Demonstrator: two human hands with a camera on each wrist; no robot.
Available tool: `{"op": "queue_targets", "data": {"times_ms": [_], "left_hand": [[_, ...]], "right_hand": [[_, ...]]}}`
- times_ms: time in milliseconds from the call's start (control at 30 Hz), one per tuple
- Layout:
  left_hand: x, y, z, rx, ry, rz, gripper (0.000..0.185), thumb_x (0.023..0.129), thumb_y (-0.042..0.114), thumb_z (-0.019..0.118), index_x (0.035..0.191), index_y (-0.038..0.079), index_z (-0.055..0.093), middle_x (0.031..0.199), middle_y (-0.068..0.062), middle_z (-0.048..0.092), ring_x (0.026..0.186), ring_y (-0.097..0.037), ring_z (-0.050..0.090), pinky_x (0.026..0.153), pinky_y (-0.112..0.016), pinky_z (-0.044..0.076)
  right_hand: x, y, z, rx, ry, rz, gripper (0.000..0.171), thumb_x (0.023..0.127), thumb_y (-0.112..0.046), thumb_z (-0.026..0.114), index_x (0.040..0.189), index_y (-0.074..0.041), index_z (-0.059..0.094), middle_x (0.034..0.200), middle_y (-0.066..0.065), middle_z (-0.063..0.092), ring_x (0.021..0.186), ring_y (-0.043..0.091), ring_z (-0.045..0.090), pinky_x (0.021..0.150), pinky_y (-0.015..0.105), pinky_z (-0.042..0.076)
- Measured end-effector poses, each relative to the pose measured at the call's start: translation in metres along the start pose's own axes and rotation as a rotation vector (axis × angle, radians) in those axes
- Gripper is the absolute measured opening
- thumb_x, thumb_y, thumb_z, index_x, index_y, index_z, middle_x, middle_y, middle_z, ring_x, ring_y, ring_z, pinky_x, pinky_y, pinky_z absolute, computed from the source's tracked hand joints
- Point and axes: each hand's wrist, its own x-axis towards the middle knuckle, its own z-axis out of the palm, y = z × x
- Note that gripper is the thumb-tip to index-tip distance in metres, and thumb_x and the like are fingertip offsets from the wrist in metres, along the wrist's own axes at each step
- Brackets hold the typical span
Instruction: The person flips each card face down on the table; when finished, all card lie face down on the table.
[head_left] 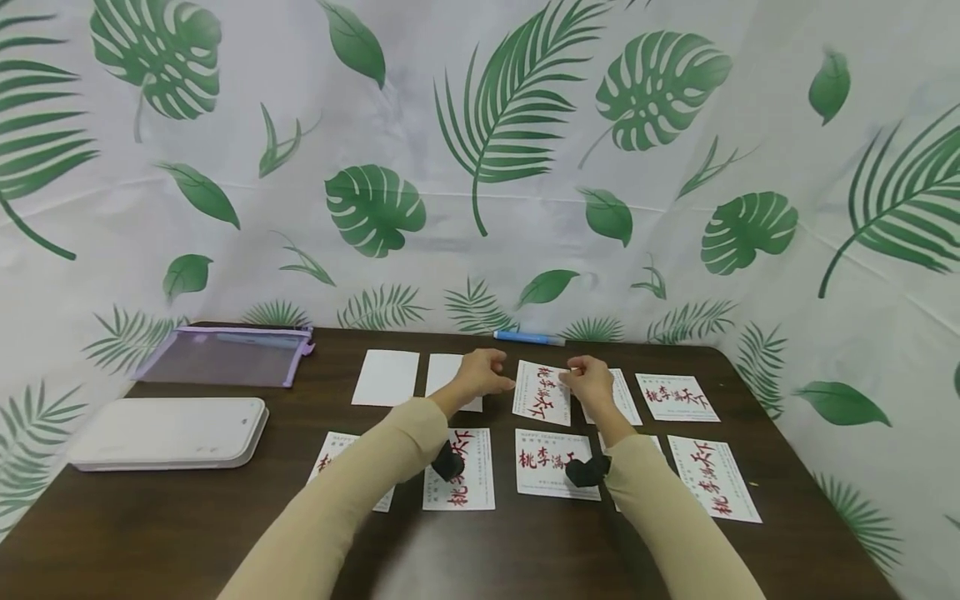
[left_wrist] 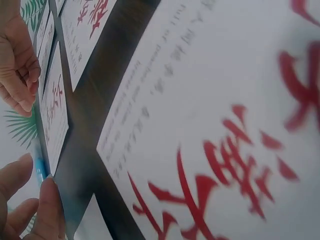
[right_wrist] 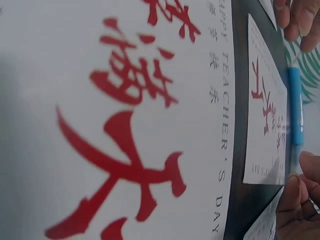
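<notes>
Here the card [head_left: 542, 392] lies on the bench [head_left: 225, 517] just before the blue pen [head_left: 528, 337], long axis running away; left hand [head_left: 480, 375] and right hand [head_left: 588, 379] pinch its opposite edges.

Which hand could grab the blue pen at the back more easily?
Probably the left hand. The blue pen lies just behind it, slightly closer than to the right hand; both pinch the same card.
</notes>
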Motion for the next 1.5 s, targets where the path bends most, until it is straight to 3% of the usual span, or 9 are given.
{"op": "queue_targets", "data": {"times_ms": [133, 367, 667, 1033, 1233, 1367, 1500], "left_hand": [[0.009, -0.002, 0.008, 0.052, 0.000, 0.011, 0.060, 0.078, -0.002, 0.072, 0.132, -0.004, 0.048, 0.122, -0.023, 0.055, 0.097, -0.032, 0.064, 0.073, -0.027, 0.056], [0.016, 0.002, 0.018, 0.270, 0.021, 0.065, 0.059, 0.076, 0.009, 0.076, 0.130, -0.001, 0.053, 0.116, -0.016, 0.061, 0.110, -0.029, 0.056, 0.090, -0.036, 0.049], [0.023, 0.003, 0.026, 0.460, 0.069, 0.088, 0.055, 0.073, 0.011, 0.080, 0.123, 0.001, 0.060, 0.107, -0.014, 0.065, 0.106, -0.029, 0.056, 0.088, -0.039, 0.048], [0.023, 0.001, 0.031, 0.546, 0.067, 0.106, 0.049, 0.074, 0.012, 0.079, 0.119, 0.004, 0.064, 0.103, -0.013, 0.064, 0.105, -0.028, 0.057, 0.085, -0.038, 0.049], [0.023, 0.002, 0.032, 0.560, 0.065, 0.112, 0.047, 0.074, 0.012, 0.079, 0.118, 0.005, 0.065, 0.103, -0.014, 0.063, 0.105, -0.027, 0.056, 0.081, -0.038, 0.049], [0.023, 0.003, 0.032, 0.562, 0.061, 0.112, 0.047, 0.074, 0.012, 0.079, 0.119, 0.004, 0.065, 0.107, -0.014, 0.063, 0.110, -0.028, 0.054, 0.086, -0.038, 0.048], [0.022, 0.003, 0.032, 0.572, 0.052, 0.098, 0.049, 0.076, 0.012, 0.077, 0.121, 0.003, 0.062, 0.108, -0.015, 0.062, 0.112, -0.029, 0.053, 0.089, -0.039, 0.047]], "right_hand": [[0.002, 0.004, -0.002, -0.020, -0.014, 0.010, 0.032, 0.083, -0.004, 0.066, 0.112, 0.008, 0.060, 0.085, 0.012, 0.059, 0.071, 0.017, 0.056, 0.066, 0.029, 0.055], [0.001, 0.004, -0.004, -0.088, -0.033, 0.013, 0.033, 0.080, -0.004, 0.070, 0.110, 0.008, 0.060, 0.081, 0.011, 0.060, 0.066, 0.018, 0.060, 0.061, 0.029, 0.050], [0.003, 0.000, -0.002, -0.151, -0.027, -0.023, 0.030, 0.079, -0.003, 0.071, 0.105, 0.007, 0.061, 0.073, 0.006, 0.055, 0.062, 0.016, 0.055, 0.066, 0.034, 0.048], [0.003, 0.001, -0.002, -0.149, -0.046, 0.039, 0.031, 0.079, -0.003, 0.070, 0.107, 0.006, 0.060, 0.084, 0.013, 0.061, 0.066, 0.019, 0.059, 0.062, 0.031, 0.049], [0.002, 0.002, -0.004, -0.136, -0.046, 0.039, 0.032, 0.079, -0.002, 0.070, 0.107, 0.007, 0.058, 0.085, 0.015, 0.061, 0.069, 0.022, 0.060, 0.064, 0.033, 0.049], [0.002, 0.001, -0.005, -0.110, -0.027, 0.032, 0.031, 0.080, -0.002, 0.069, 0.107, 0.004, 0.054, 0.094, 0.018, 0.060, 0.082, 0.028, 0.059, 0.072, 0.038, 0.049], [0.004, 0.000, -0.004, -0.073, 0.013, -0.016, 0.027, 0.080, 0.000, 0.067, 0.102, 0.002, 0.052, 0.091, 0.016, 0.057, 0.084, 0.028, 0.055, 0.073, 0.037, 0.046]]}}
